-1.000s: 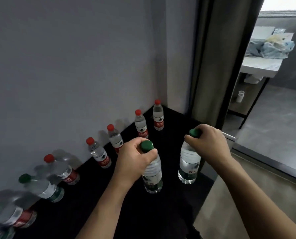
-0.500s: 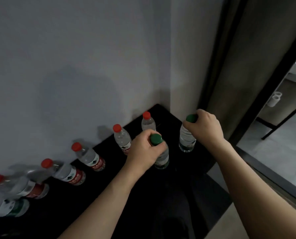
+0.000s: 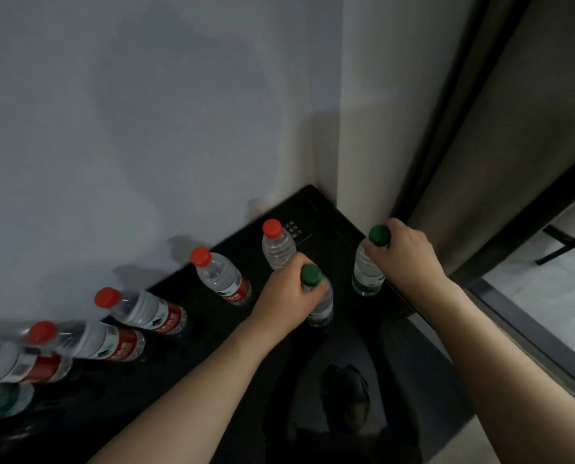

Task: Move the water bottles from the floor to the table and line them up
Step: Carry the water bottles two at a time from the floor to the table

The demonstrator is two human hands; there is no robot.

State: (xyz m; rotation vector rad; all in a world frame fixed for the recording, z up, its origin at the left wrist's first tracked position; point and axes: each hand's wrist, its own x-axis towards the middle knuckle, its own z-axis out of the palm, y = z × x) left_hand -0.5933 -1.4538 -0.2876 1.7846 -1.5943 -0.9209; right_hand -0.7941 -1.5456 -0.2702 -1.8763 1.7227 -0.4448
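Observation:
My left hand (image 3: pixel 284 293) grips the neck of a green-capped water bottle (image 3: pixel 319 301) standing on the glossy black table (image 3: pixel 185 390). My right hand (image 3: pixel 406 259) holds a second green-capped bottle (image 3: pixel 366 272) by its neck near the table's right edge, close to the wall corner. Several red-capped bottles stand in a row along the wall: one (image 3: pixel 277 246) just behind my left hand, another (image 3: pixel 222 279), and another (image 3: pixel 145 311) further left. At the far left the row blurs, with a green-labelled bottle (image 3: pixel 1 401) lowest.
A grey wall (image 3: pixel 145 128) runs behind the row, meeting a wall corner (image 3: pixel 339 128). A dark door frame (image 3: pixel 446 145) and brown panel stand to the right. Light floor (image 3: pixel 547 296) shows beyond the table's right edge.
Both hands have carried their green-capped bottles further toward the back right corner of the table. The view has dipped and swung left, so the bright doorway has left the frame.

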